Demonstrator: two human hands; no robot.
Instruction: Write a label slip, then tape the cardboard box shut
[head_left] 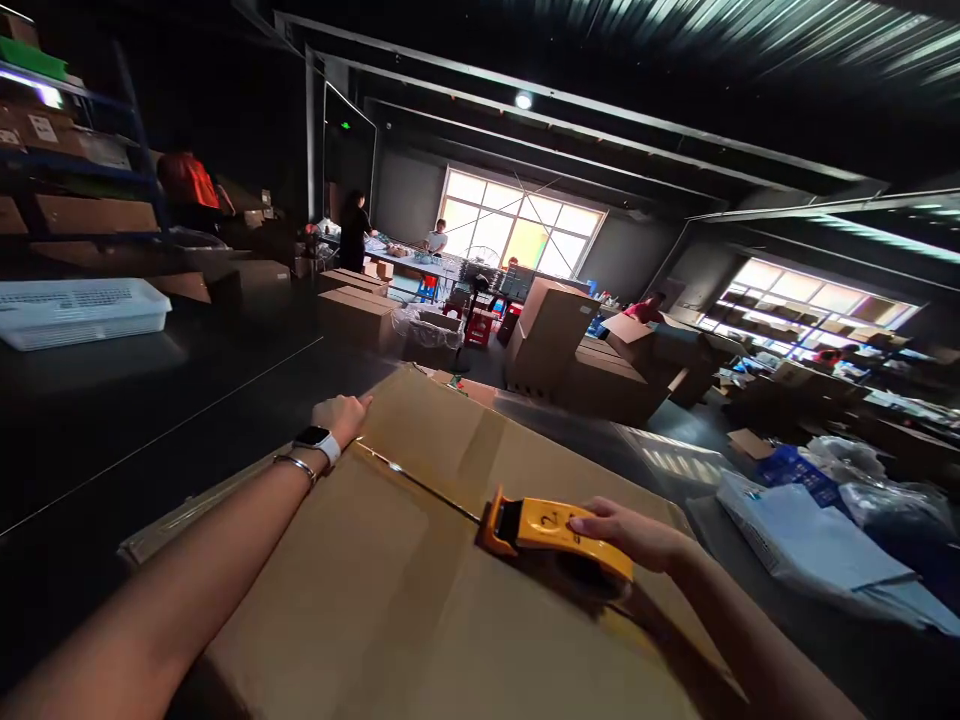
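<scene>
A large cardboard box (337, 580) lies in front of me, with a seam running across its top between closed flaps. My right hand (622, 530) is closed around a yellow tape dispenser (555, 520) marked with a "2". The dispenser's front end rests on the seam near the middle of the box. Shiny tape (397, 468) lies along the seam toward the far left edge. At that edge my left hand (341, 415) grips the box, its fingertips partly hidden. A watch and a bracelet are on the left wrist.
A white plastic tray (90, 310) sits at left, near shelving with cartons. Stacked cardboard boxes (551, 335) stand ahead. White sheets (825, 540), plastic bags and a blue basket (799, 475) lie at right. Several people are farther back, some near a table (420, 262).
</scene>
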